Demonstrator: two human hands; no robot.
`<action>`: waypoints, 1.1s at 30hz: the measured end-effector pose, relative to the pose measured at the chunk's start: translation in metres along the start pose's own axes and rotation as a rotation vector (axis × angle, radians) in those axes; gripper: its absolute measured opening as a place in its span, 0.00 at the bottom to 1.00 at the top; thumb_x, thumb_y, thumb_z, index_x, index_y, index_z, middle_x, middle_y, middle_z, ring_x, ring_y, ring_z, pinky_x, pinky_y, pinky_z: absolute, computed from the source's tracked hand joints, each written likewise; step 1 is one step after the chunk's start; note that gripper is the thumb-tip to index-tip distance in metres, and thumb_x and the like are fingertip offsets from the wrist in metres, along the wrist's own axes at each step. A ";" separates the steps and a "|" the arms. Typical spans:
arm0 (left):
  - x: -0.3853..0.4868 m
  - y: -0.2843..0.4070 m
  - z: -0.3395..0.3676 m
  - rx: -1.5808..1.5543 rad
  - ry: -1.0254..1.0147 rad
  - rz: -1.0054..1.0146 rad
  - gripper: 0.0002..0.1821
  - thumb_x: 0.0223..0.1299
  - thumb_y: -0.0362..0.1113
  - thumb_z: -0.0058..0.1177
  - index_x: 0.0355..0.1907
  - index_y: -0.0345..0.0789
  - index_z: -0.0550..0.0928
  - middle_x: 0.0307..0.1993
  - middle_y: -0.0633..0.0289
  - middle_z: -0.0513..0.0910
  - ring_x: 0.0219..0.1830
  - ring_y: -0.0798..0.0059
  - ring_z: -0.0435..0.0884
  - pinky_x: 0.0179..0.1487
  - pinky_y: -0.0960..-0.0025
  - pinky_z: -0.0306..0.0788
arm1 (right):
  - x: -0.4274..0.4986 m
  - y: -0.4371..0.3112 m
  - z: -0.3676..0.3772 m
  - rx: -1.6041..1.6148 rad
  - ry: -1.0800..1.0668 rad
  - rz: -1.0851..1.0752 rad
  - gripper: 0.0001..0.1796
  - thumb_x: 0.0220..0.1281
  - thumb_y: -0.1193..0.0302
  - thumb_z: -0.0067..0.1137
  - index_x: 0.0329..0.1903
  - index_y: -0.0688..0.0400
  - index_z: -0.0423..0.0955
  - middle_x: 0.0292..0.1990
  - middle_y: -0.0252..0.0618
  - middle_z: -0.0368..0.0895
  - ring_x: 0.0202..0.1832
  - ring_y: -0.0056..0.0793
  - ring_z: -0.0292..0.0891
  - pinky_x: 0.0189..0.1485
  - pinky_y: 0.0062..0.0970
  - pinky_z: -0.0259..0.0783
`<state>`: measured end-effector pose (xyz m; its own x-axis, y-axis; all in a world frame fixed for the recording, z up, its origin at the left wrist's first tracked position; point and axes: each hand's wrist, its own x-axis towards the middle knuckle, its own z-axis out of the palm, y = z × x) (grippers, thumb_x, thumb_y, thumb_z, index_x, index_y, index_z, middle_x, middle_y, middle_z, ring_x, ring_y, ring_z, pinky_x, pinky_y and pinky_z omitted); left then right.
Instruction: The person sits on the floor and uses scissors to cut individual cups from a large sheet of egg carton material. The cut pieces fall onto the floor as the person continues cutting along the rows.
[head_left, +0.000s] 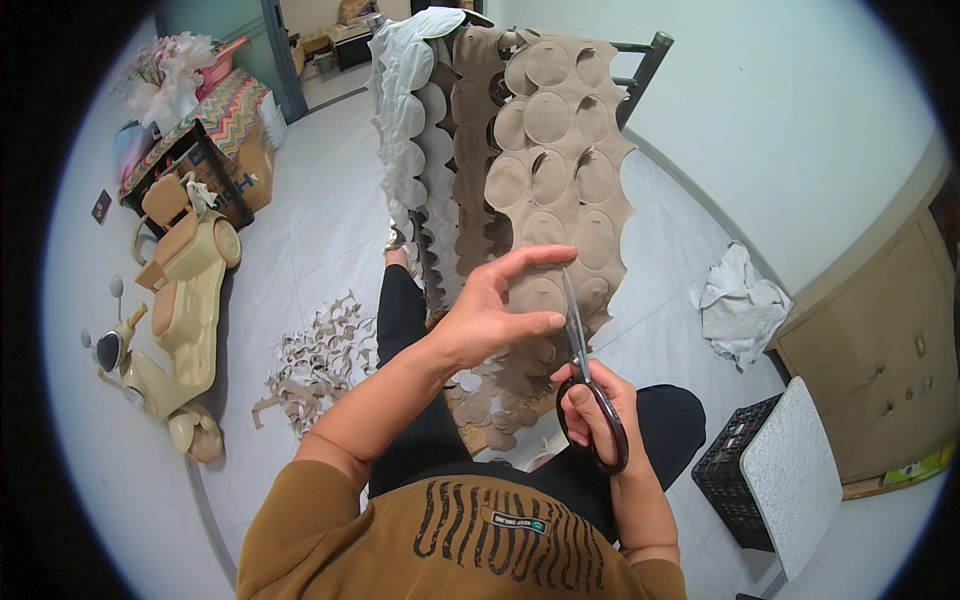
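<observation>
A beige fabric sheet (596, 240) with rows of stitched, padded-looking ovals hangs before me; several ovals have small slits. My left hand (491, 311) is at its lower left edge, thumb and index finger spread around one oval (536, 295). The other fingers of that hand are hidden, seemingly behind the fabric. My right hand (596, 405) grips dark-handled scissors (576, 330), their blades pointing up along the right side of that oval. Below the hands, loose beige and white fabric ovals (487, 409) lie piled on a woven-looking surface between my legs.
White (409, 112) and brown (470, 150) sheets hang over a dark metal frame (649, 71). Fabric offcuts (319, 356) litter the floor at left, near a toy scooter (184, 315). At right are a crumpled white cloth (739, 304), a black crate (731, 465) with a board and a cabinet (870, 345).
</observation>
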<state>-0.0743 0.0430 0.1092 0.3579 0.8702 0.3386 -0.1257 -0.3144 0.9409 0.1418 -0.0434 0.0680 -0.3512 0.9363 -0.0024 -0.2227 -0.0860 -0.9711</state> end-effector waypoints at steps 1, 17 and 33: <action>0.000 -0.001 -0.001 0.009 -0.001 0.012 0.40 0.52 0.28 0.76 0.71 0.33 0.77 0.67 0.62 0.78 0.69 0.78 0.73 0.73 0.72 0.65 | -0.001 -0.001 0.000 0.015 0.007 0.018 0.22 0.74 0.57 0.67 0.52 0.65 0.76 0.22 0.23 0.68 0.18 0.10 0.58 0.20 0.16 0.54; -0.003 0.015 -0.010 0.048 -0.034 0.005 0.46 0.50 0.30 0.78 0.74 0.34 0.74 0.69 0.64 0.76 0.69 0.77 0.72 0.74 0.70 0.64 | 0.023 -0.032 -0.026 -0.174 -0.199 0.058 0.29 0.75 0.50 0.64 0.53 0.67 0.75 0.23 0.26 0.69 0.20 0.13 0.60 0.21 0.16 0.56; 0.007 0.034 -0.039 0.068 -0.281 -0.048 0.45 0.46 0.26 0.71 0.73 0.34 0.74 0.71 0.58 0.75 0.78 0.68 0.67 0.84 0.62 0.52 | 0.030 -0.070 -0.040 -0.231 -0.262 0.267 0.23 0.70 0.56 0.69 0.50 0.65 0.79 0.21 0.24 0.67 0.17 0.10 0.56 0.19 0.16 0.50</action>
<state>-0.1119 0.0536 0.1435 0.6058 0.7484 0.2701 -0.0431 -0.3082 0.9503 0.1836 0.0043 0.1267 -0.5947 0.7707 -0.2290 0.1058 -0.2073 -0.9725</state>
